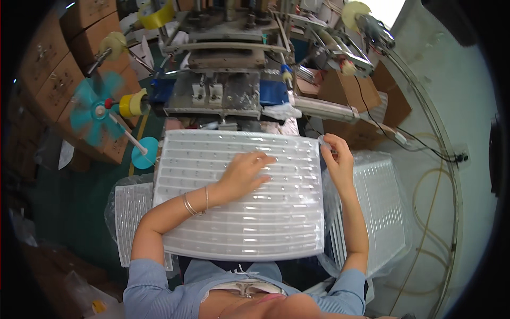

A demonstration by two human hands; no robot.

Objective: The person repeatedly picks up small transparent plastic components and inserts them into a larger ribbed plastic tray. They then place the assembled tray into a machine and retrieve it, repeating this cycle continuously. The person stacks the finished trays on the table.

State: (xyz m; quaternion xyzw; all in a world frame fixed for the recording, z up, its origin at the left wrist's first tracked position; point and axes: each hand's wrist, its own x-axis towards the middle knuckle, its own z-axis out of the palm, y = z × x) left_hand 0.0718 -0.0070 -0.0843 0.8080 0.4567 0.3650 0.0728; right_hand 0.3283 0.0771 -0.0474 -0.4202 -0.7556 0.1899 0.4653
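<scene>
A broad white panel with long parallel ribs and rows of small clear dots lies in front of my body. My left hand rests on its upper middle, fingers apart and holding nothing; a bracelet circles that wrist. At the panel's far right corner is my right hand, thumb and finger pinched together. A small translucent bit shows at those fingertips, too small to name.
Beyond the panel stands a metal machine with a flat bed. Ribbed white sheets in clear plastic lie at the right and left. A turquoise fan, yellow tape rolls and cardboard boxes stand left; an open carton is far right.
</scene>
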